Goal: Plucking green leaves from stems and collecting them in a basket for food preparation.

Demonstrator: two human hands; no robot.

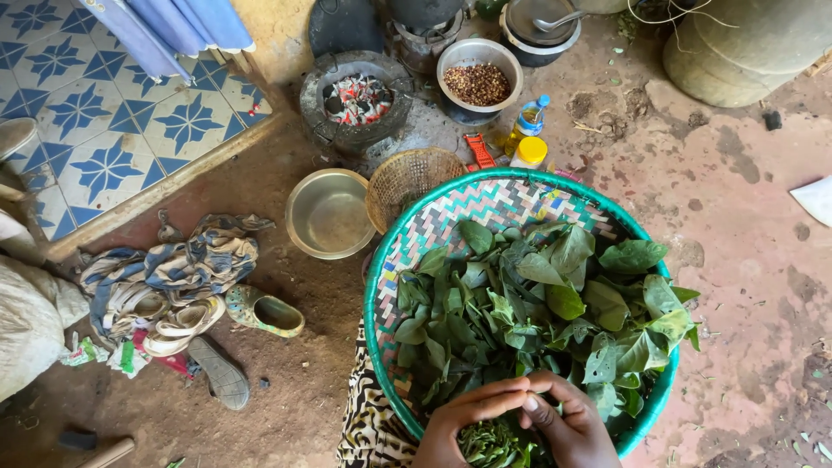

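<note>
A wide woven tray (451, 212) with a green rim rests on my lap, heaped with loose green leaves (537, 308). At its near edge both hands meet over a small bunch of leaves (490, 442). My left hand (464, 420) cups the bunch from the left, fingers curled over it. My right hand (568, 425) presses in from the right, and its fingertips touch the left hand's fingers.
Beyond the tray stand a metal bowl (329, 214), a small woven basket (407, 178), a charcoal stove (357, 100), a pot of brown beans (478, 82), a plastic bottle (529, 117) and a yellow-lidded jar (529, 153). Sandals (264, 312) and a striped cloth (173, 269) lie left on the dirt floor.
</note>
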